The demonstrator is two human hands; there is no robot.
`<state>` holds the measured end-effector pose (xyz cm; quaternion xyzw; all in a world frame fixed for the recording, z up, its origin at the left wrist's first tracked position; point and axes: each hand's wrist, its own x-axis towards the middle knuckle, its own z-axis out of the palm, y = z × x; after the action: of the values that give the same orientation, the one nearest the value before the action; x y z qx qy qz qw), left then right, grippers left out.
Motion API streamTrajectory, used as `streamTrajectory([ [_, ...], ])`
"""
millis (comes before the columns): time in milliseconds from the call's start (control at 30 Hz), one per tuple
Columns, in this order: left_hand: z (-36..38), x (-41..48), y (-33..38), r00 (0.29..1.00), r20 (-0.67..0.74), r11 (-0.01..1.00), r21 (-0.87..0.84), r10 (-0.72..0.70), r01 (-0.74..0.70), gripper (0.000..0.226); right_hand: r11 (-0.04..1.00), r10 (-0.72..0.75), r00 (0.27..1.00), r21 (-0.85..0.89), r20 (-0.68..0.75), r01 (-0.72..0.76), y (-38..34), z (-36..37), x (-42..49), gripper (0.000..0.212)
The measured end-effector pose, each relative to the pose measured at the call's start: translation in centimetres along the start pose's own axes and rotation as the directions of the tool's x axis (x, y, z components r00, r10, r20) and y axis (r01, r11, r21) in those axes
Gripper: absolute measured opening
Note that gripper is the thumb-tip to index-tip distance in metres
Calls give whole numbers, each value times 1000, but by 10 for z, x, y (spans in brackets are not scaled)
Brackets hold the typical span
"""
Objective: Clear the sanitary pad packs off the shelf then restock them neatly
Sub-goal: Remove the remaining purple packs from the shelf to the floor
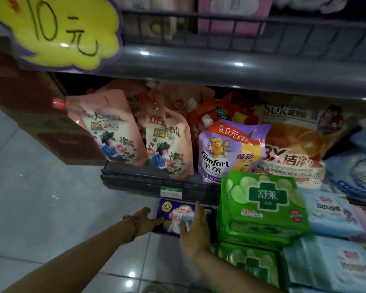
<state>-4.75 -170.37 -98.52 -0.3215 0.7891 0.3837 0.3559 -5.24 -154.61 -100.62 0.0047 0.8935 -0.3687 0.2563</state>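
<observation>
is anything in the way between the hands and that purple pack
Nothing visible is. The left hand touches the purple pack at its left edge and the right hand lies on its right part. The green packs stand close on the right, not between.

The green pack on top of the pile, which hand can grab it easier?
Probably the right hand. It lies open just beside the green pack, while the left hand is at the far edge of the purple pack and would have to cross over.
</observation>
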Motion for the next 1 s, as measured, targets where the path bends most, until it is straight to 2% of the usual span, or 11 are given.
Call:
streamTrajectory([
  [67, -17, -33, 7, 998, -58, 985, 169, 36, -26, 81, 989, -116, 986, -75, 119, 126, -20, -17, -10, 73],
  [167, -45, -88, 23, 980, -135, 925, 369, 146, -87, 77, 918, -258, 920, -221, 297, 329, -53, -61, -29, 65],
  [333, -83, -174, 70, 906, -215, 804, 563, 365, -190, 51, 822, -309, 786, -265, 535, 504, -119, -166, -57, 44],
  [433, -105, -220, 109, 836, -261, 753, 612, 483, -244, 53, 765, -390, 756, -272, 526, 584, -159, -248, -75, 47],
  [533, -122, -260, 159, 666, -320, 662, 662, 673, -350, 51, 766, -512, 763, -192, 395, 614, -188, -329, -95, 40],
  [633, -130, -295, 211, 394, -420, 573, 662, 818, -484, 52, 752, -615, 758, -131, 215, 647, -206, -391, -107, 30],
  [733, -133, -316, 251, 137, -495, 481, 683, 858, -549, 55, 736, -677, 736, -14, 19, 677, -218, -433, -109, 27],
  [800, -136, -321, 271, 9, -570, 456, 647, 822, -611, 62, 750, -650, 756, 96, -76, 654, -226, -448, -105, 33],
  [867, -139, -322, 284, -83, -657, 458, 604, 749, -653, 66, 745, -615, 776, 218, -139, 630, -236, -454, -99, 43],
  [933, -141, -321, 293, -139, -744, 497, 560, 654, -663, 68, 728, -579, 799, 338, -165, 597, -249, -451, -91, 53],
  [1000, -143, -319, 299, -114, -829, 572, 470, 547, -672, 75, 709, -555, 814, 414, -172, 571, -262, -441, -84, 62],
])
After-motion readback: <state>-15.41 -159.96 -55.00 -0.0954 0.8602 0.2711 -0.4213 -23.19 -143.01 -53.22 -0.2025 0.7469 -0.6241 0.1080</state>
